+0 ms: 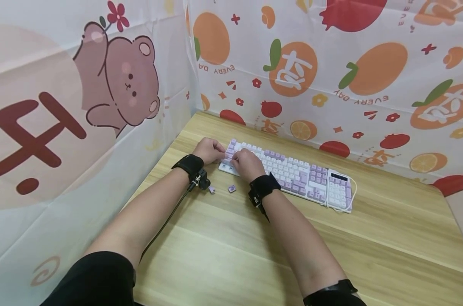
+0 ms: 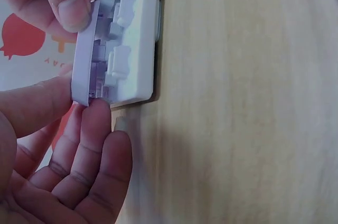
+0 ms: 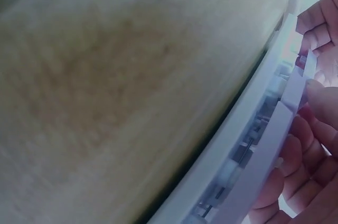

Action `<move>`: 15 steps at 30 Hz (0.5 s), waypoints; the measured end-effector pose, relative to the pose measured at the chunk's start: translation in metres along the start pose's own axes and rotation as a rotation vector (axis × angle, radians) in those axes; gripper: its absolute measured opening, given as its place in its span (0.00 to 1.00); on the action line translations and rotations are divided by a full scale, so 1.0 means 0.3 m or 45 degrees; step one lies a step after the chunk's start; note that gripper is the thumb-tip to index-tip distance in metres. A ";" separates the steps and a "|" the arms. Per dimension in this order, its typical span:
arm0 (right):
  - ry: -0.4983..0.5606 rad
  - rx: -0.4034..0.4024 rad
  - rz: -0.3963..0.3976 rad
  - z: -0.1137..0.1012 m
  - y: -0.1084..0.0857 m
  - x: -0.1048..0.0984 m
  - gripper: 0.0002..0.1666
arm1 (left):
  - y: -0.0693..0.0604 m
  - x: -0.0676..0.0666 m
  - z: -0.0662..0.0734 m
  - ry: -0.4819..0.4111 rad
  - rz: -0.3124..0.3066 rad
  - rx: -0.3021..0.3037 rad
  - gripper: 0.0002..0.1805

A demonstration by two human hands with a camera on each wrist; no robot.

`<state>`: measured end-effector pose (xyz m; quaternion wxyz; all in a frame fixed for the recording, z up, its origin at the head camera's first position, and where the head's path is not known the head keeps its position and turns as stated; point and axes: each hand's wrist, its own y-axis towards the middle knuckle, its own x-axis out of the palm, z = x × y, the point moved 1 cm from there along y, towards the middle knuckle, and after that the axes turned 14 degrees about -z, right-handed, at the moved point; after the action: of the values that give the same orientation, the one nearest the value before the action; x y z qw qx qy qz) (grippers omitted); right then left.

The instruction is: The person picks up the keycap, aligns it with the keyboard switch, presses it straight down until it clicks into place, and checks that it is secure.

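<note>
A white and lilac keyboard (image 1: 285, 170) lies on the wooden table. At its left end my left hand (image 1: 209, 151) pinches the near end of a long lilac keycap (image 2: 84, 60), thumb on one side and fingertips beneath. My right hand (image 1: 248, 165) is curled close beside it, and its thumb (image 2: 74, 10) rests on the keycap's other end. Bare switches (image 2: 120, 61) show along the front row next to that keycap. Two loose lilac keycaps, one near the left wrist (image 1: 212, 190) and another lilac keycap (image 1: 232, 188), lie in front of the keyboard.
A white cable (image 1: 354, 195) loops round the keyboard's right end. Patterned cloth (image 1: 292, 55) hangs behind the table and more cloth (image 1: 101, 85) at the left. A black cable (image 1: 166, 219) runs along the left forearm.
</note>
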<state>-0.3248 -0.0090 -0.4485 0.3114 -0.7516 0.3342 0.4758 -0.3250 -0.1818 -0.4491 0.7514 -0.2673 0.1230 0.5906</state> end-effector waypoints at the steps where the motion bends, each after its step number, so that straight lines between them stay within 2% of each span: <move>1: -0.001 0.004 -0.003 0.000 0.000 0.000 0.11 | 0.002 0.001 -0.001 0.008 0.003 0.004 0.07; 10: 0.003 0.006 -0.001 0.008 0.000 0.005 0.11 | 0.002 0.006 -0.002 0.025 0.016 0.042 0.06; 15: 0.014 0.006 -0.009 0.016 0.005 0.006 0.11 | -0.001 0.010 -0.002 0.016 -0.002 0.030 0.06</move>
<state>-0.3278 -0.0064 -0.4522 0.3131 -0.7546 0.3343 0.4699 -0.3238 -0.1796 -0.4509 0.7541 -0.2621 0.1346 0.5869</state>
